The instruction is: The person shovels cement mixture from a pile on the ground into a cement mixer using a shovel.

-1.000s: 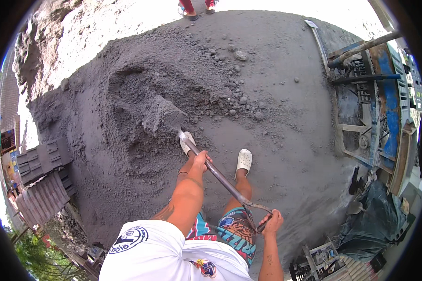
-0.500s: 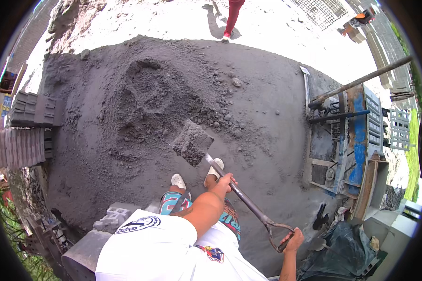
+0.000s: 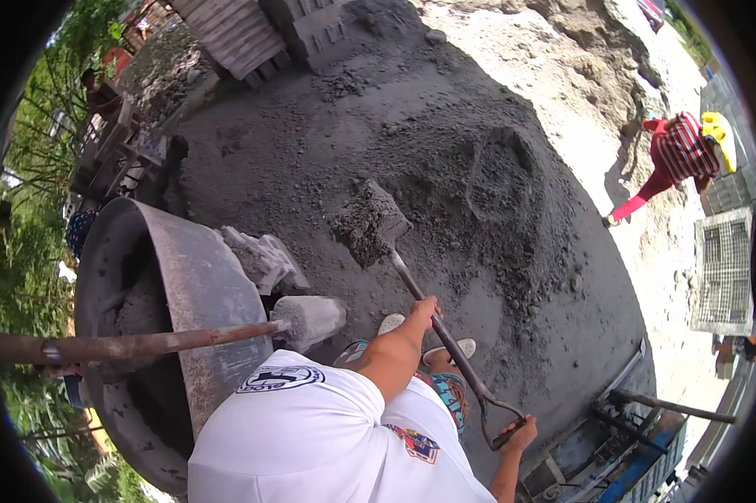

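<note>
A shovel slants across in front of me, its blade carrying a heap of dark grey sandy mix. My left hand is wrapped round the shaft partway down. At the upper end, my right hand grips the D-shaped handle. The loaded blade hangs over the ground just beyond my feet, between the big grey pile and a round metal mixer drum on my left. Wet-looking grey material lies inside the drum, partly hidden by its wall.
A rusty bar crosses the drum's mouth. Concrete lumps and a pale block lie beside the drum. Stacked blocks stand at the far left. A metal machine frame is at lower right. A person in red walks at the right.
My body and view have turned left, bringing the mixer drum into sight. The loaded shovel has swung with me, both hands still on it. The walking person now appears farther right.
</note>
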`<state>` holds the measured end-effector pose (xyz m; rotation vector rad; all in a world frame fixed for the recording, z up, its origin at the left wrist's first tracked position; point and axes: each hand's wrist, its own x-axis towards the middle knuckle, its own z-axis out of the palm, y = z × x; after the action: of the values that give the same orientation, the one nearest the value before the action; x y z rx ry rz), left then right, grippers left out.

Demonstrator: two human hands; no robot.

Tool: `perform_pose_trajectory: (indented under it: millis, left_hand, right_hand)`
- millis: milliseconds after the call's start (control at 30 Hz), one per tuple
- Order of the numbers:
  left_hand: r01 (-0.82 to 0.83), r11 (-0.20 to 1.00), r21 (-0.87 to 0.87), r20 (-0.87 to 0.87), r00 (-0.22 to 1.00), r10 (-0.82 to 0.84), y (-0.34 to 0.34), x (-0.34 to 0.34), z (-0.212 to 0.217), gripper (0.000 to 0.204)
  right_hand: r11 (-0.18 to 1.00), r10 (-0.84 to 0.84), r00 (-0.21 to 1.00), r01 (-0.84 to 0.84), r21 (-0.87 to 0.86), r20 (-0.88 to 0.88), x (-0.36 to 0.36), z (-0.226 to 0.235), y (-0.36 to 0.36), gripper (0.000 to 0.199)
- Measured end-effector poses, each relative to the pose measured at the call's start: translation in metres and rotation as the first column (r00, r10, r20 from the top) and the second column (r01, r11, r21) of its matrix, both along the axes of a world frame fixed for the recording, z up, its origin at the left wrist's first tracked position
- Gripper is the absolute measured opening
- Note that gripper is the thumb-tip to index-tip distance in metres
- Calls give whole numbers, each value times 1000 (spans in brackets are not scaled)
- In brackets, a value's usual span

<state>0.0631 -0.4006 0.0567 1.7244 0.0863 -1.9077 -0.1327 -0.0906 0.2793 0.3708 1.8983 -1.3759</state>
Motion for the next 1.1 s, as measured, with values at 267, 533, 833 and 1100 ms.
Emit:
perform_pose_trajectory:
  millis: [267, 533, 833, 1100]
  left_hand:
    - [-449, 680, -580, -55, 854, 517, -167, 248, 213, 18]
    - [-708, 132, -694, -608, 675, 418, -143, 441, 349, 26]
    - [-689, 218, -692, -548, 697, 463, -119, 438, 329, 27]
    - [-381, 537, -752, -416, 907, 62, -115, 172, 346, 19]
  right_hand:
    - [801, 427, 894, -444, -401, -138, 93, -78, -249, 34]
    - [143, 442, 295, -956, -258, -847, 210, 112, -348, 45]
    - [60, 531, 172, -984, -165, -830, 210, 69, -310, 53]
    - [654, 344, 919, -85, -752, 195, 66, -41, -167, 33]
